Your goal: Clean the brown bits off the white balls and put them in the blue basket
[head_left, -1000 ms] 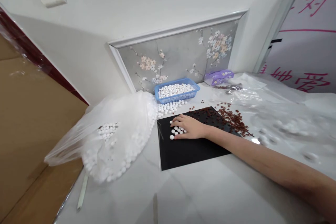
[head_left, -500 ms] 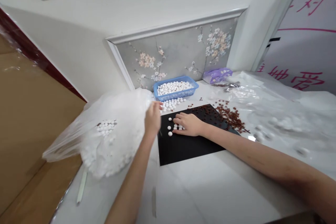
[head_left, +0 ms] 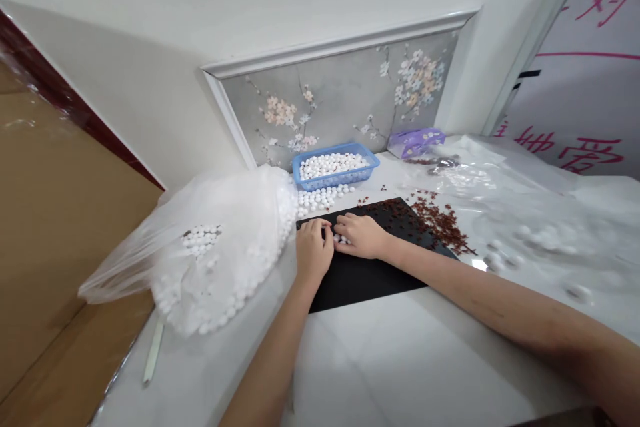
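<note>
My left hand (head_left: 314, 248) rests palm down on the left part of a black sheet (head_left: 370, 280), fingers bent and pressed together; what lies under them is hidden. Beside it, almost touching, my right hand (head_left: 363, 235) curls its fingers round a few small white balls (head_left: 342, 239) on the sheet. Reddish-brown star-shaped pieces (head_left: 443, 223) are spread over the sheet's far right part and the table beyond it. Behind the sheet, a blue plastic basket (head_left: 340, 182) full of white balls stands against the wall, with loose white balls (head_left: 323, 197) in front of it.
On the left lies a large clear bag (head_left: 235, 233) of white balls, near a pale green stick (head_left: 154, 352). More plastic bags (head_left: 540, 207) cover the table's right side, with a purple packet (head_left: 416, 143) behind. A cardboard box (head_left: 65, 213) stands beyond the left edge.
My left hand has come right and down from near the loose balls onto the sheet, covering the spot where single white balls lay. My right hand has stayed in about the same place.
</note>
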`<state>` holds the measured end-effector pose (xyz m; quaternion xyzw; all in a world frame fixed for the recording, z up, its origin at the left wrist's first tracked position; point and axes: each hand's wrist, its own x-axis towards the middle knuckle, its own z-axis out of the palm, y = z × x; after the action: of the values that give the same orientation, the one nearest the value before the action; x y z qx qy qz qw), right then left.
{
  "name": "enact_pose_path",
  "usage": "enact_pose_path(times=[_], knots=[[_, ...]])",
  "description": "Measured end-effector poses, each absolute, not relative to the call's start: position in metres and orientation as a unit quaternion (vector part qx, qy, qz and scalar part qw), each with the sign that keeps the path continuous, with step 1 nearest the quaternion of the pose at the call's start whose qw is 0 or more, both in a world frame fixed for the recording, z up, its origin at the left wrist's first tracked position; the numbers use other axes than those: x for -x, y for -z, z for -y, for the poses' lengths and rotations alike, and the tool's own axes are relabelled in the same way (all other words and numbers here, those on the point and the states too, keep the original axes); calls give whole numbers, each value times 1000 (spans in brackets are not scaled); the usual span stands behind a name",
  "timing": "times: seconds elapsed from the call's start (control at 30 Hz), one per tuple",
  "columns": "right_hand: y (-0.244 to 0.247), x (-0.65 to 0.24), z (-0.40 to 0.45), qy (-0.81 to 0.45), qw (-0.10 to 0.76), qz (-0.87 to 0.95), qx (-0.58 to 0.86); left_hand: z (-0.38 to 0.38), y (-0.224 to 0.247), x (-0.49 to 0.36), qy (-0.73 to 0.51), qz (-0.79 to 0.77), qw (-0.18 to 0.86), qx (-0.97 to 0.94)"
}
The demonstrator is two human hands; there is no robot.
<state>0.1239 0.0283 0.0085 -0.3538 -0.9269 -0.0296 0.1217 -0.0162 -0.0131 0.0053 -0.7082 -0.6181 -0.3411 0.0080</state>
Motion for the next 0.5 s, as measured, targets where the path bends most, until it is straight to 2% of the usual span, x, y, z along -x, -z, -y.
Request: enact_pose_path(times=[0.13,0.33,0.5], knots=[[-9,-122,-26,44,106,924,366,12,-4,15,322,628,8,709],[-7,-124,-27,42,120,911,393,11,0,18,364,623,-13,692],[-9,-123,-26,56,96,922,371,10,0,19,371,622,-26,689]])
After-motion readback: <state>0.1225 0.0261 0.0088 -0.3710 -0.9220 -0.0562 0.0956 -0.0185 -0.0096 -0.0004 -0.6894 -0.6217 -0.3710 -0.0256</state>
